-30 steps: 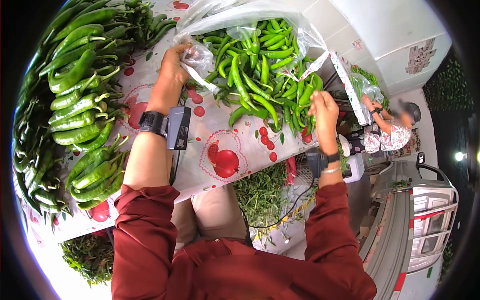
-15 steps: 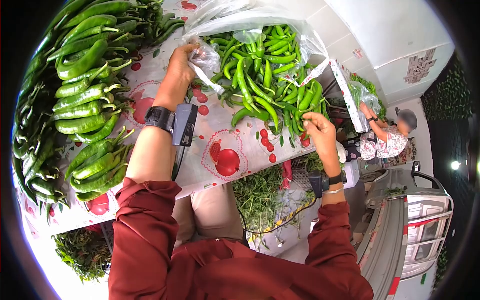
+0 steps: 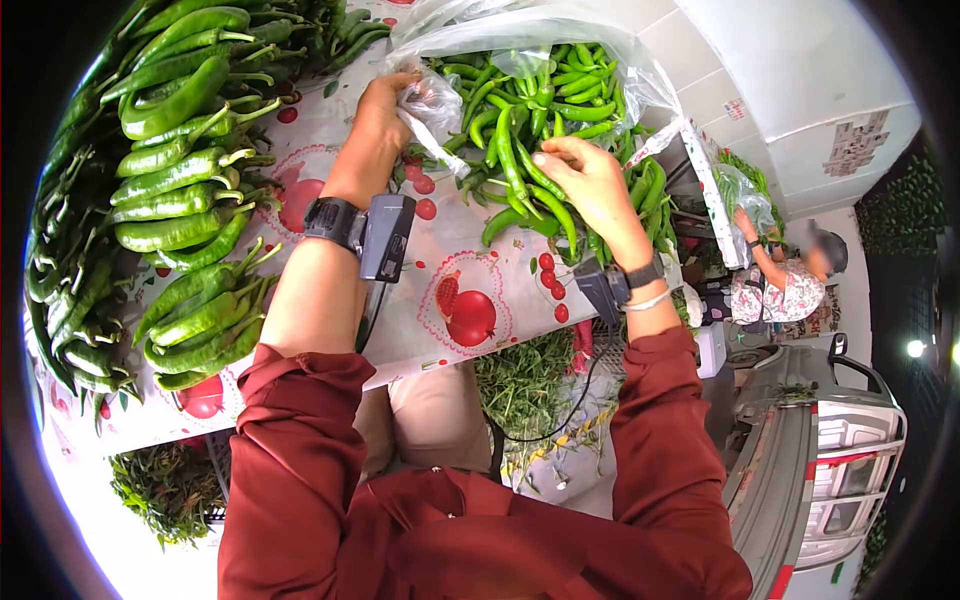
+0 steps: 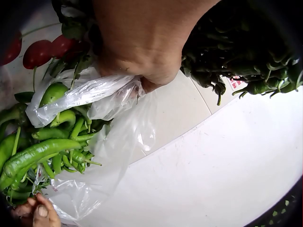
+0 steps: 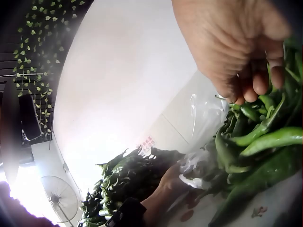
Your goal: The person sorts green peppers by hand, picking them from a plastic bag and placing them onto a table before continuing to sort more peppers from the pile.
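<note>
My left hand (image 3: pixel 385 110) grips the gathered edge of a clear plastic bag (image 4: pixel 90 94) at its left side. Green chili peppers (image 3: pixel 520 165) fill the bag and spill from its mouth onto the tablecloth. Over the front of this pile is my right hand (image 3: pixel 595 190), palm down, fingers loosely bent. In the right wrist view its fingertips (image 5: pixel 260 82) hang close above the peppers, with nothing seen between them. The left wrist view shows the right hand (image 4: pixel 40 213) at the lower left, beside the peppers and bag film.
Larger green peppers (image 3: pixel 170 220) lie in stacked rows along the table's left side. A red-fruit patterned tablecloth (image 3: pixel 400 335) covers the table. Cut greens (image 3: pixel 525 390) lie on the floor below. At the right, another person (image 3: pixel 790 285) works by a tray, near a parked vehicle (image 3: pixel 850 440).
My right hand has moved left and forward, from the pile's right edge to over its front middle. The left hand keeps hold of the bag edge.
</note>
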A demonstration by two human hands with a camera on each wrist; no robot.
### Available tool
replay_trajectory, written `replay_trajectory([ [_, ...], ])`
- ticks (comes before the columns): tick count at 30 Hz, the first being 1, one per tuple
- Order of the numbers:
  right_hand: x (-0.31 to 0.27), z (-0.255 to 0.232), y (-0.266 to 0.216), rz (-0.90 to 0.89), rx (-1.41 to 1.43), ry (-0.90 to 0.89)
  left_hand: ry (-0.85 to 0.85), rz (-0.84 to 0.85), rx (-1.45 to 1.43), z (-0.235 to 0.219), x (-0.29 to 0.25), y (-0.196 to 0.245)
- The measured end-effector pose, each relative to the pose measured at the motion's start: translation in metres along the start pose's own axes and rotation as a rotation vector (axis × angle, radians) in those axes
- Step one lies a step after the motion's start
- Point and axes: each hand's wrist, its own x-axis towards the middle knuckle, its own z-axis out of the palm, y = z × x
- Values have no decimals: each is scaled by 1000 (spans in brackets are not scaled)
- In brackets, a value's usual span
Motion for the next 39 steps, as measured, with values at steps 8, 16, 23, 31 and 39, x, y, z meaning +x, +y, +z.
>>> replay_trajectory([
  [8,12,18,-16,38,-534,-80,-4,21,-3,-1,1,-2],
  [16,20,-18,10,170,257,-109,29,24,13,1,1,-3],
  [23,25,-41,29,243,555,-36,23,33,-7,2,-3,-1],
  [31,27,-42,42,219,595,5,-7,18,25,-1,-1,-1],
  [39,26,-46,37,182,638,262,8,31,-9,0,-2,-1],
])
